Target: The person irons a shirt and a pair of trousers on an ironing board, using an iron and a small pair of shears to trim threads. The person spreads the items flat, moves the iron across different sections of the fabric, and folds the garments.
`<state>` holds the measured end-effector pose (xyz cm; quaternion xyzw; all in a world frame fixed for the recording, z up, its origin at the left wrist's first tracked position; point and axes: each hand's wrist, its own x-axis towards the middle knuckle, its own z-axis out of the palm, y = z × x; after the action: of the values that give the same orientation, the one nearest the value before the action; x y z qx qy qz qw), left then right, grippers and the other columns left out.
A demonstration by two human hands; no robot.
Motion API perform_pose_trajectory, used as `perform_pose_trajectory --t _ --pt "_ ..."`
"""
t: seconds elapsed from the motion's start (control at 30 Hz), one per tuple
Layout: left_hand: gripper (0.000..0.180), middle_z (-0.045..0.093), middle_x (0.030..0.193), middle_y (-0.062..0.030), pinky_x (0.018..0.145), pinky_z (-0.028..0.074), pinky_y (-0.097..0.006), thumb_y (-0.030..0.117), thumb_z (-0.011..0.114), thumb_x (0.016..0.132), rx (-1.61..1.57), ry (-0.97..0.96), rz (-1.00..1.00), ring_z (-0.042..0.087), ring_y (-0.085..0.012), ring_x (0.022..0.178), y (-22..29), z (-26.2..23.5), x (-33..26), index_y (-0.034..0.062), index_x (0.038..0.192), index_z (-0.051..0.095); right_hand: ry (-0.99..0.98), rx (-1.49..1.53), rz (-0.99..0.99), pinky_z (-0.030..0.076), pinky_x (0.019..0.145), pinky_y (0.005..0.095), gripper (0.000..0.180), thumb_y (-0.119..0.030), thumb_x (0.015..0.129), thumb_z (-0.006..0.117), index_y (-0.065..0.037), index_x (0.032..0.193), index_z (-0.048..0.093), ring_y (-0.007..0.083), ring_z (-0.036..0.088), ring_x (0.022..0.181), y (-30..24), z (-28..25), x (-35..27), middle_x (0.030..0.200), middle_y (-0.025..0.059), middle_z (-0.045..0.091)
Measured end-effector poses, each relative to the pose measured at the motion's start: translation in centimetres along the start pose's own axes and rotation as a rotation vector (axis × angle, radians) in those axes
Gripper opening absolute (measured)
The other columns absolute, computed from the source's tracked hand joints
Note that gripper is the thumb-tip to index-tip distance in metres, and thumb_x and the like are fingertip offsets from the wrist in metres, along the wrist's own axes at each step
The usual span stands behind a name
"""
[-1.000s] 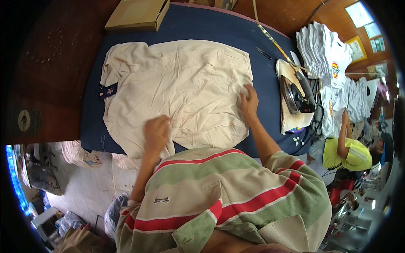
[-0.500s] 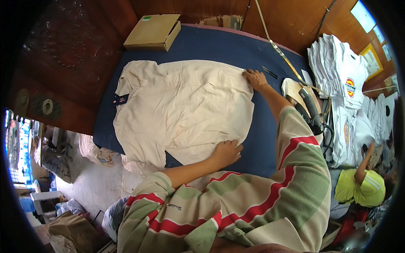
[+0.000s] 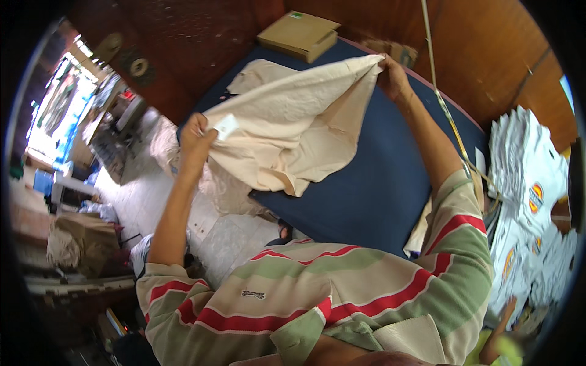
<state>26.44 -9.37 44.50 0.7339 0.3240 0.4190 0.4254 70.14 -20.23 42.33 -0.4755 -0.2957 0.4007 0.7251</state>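
Two hands, left hand (image 3: 196, 139) and right hand (image 3: 392, 78), each clenched on one cream shirt (image 3: 293, 125) above one blue table (image 3: 366, 189).

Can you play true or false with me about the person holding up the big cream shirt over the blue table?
1. Both hands hold the cream shirt up off the table. True: the left hand grips one edge and the right hand grips the other.
2. The table top is covered in red cloth. False: the cloth is dark blue.
3. A flat cardboard box sits at the far end of the table. True.
4. The stack of white printed shirts is on the person's left. False: it is on the person's right.
5. The person wears a plain black top. False: the top has green, red and cream stripes.
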Motion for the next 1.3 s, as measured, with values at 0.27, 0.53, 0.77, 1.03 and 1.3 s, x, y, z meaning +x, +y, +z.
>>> perform_pose_trajectory --t 0.27,0.53,0.77,1.03,1.3 --pt "0.016 0.055 0.072 -0.0145 0.061 0.044 -0.042 0.015 0.060 0.078 1.090 0.310 0.486 0.055 -0.0354 0.068 9.6 -12.3 1.2 0.0045 0.081 0.048 -0.392 -0.887 -0.522 0.042 0.059 0.0277 0.012 -0.019 0.081 0.060 -0.009 0.082 0.054 0.0100 0.053 0.067 -4.7 13.9 -2.2 0.069 -0.0015 0.054" --pt "0.016 0.062 0.082 -0.0104 0.060 0.049 -0.038 0.023 0.057 0.084 1.302 0.289 0.725 0.061 -0.0307 0.072 16.5 -17.9 2.3 0.0087 0.090 0.052 -0.087 -1.281 -0.836 0.043 0.066 0.0445 0.023 -0.003 0.070 0.055 -0.007 0.092 0.051 0.0374 0.056 0.082 3.2 15.3 -2.9 0.084 0.0163 0.059" --pt "0.024 0.063 0.092 -0.0151 0.068 0.049 -0.043 0.022 0.054 0.083 1.225 0.417 0.830 0.061 -0.0353 0.082 19.4 -20.0 5.2 0.0098 0.103 0.052 0.153 -1.042 -0.180 0.047 0.067 0.0396 0.019 -0.012 0.081 0.052 -0.001 0.093 0.062 0.0297 0.064 0.078 22.1 9.7 -5.9 0.085 0.0155 0.066" --pt "0.022 0.055 0.070 -0.0160 0.061 0.045 -0.038 0.022 0.048 0.086 1.426 0.444 0.439 0.053 -0.0323 0.059 9.8 -47.9 3.7 0.0008 0.082 0.045 -0.132 0.170 0.084 0.049 0.081 0.0357 0.034 -0.035 0.077 0.065 -0.012 0.099 0.053 0.0171 0.056 0.088 3.3 20.0 -8.2 0.093 0.0034 0.056" --pt "0.017 0.037 0.070 0.0031 0.062 0.041 -0.022 0.011 0.050 0.084 0.676 0.158 0.158 0.046 -0.0034 0.074 9.7 -44.6 5.9 0.0114 0.075 0.036 0.149 -1.600 -0.677 0.042 0.081 0.0302 0.017 0.003 0.076 0.046 -0.005 0.086 0.056 0.0164 0.054 0.093 -25.6 20.4 -2.6 0.102 0.0042 0.057"
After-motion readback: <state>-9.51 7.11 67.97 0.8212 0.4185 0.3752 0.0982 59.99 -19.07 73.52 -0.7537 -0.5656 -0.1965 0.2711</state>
